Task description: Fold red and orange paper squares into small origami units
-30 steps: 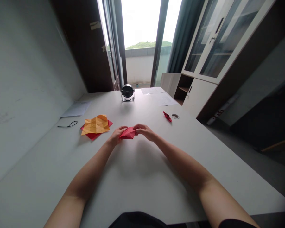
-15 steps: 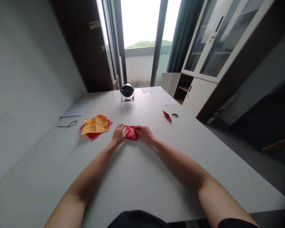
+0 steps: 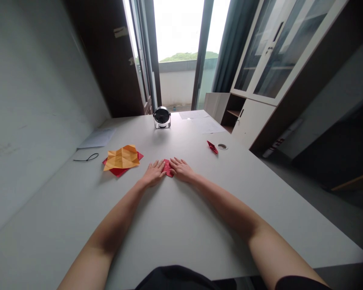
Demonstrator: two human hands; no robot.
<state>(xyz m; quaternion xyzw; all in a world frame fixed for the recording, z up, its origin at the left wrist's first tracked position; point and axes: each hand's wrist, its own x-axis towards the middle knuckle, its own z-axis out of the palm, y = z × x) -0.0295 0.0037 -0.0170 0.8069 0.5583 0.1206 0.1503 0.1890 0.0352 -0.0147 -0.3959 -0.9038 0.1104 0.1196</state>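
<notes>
A folded piece of red paper (image 3: 168,168) lies flat on the white table in front of me. My left hand (image 3: 154,173) rests on its left side with the fingers stretched out flat. On the opposite side, my right hand (image 3: 182,170) presses down with its fingers also extended. Only a strip of the red paper shows between the two hands; its side edges are hidden under the fingers.
Left of my hands, a creased orange sheet (image 3: 122,157) lies over a red sheet (image 3: 118,172), near a black cord (image 3: 87,158). A small red paper boat (image 3: 212,147) sits beside a tape roll (image 3: 222,147). A round black-and-silver device (image 3: 162,117) stands farther back.
Both hands have gone from pinching the red paper's edges to lying flat on it with fingers spread. Less of the paper shows now.
</notes>
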